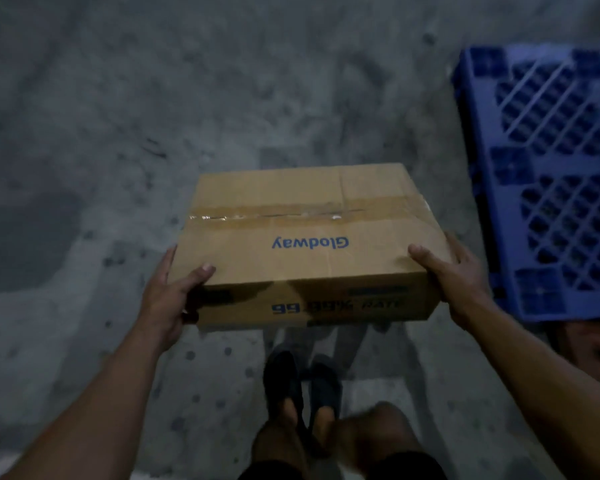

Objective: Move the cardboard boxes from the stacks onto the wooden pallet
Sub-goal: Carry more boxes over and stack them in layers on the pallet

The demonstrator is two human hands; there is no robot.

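A flat brown cardboard box (305, 237), taped across its top and printed "Glodway" in blue, is held in the air in front of me above the floor. My left hand (174, 299) grips its near left corner, thumb on top and fingers underneath. My right hand (454, 278) grips the near right corner the same way. No wooden pallet and no stacks of boxes appear in this view.
A blue plastic lattice pallet (548, 174) lies at the right edge of the view on a mottled grey concrete floor (118, 116). My legs and dark shoes (302, 382) show below the box. Something reddish-brown (589, 351) sits under the blue pallet's near edge.
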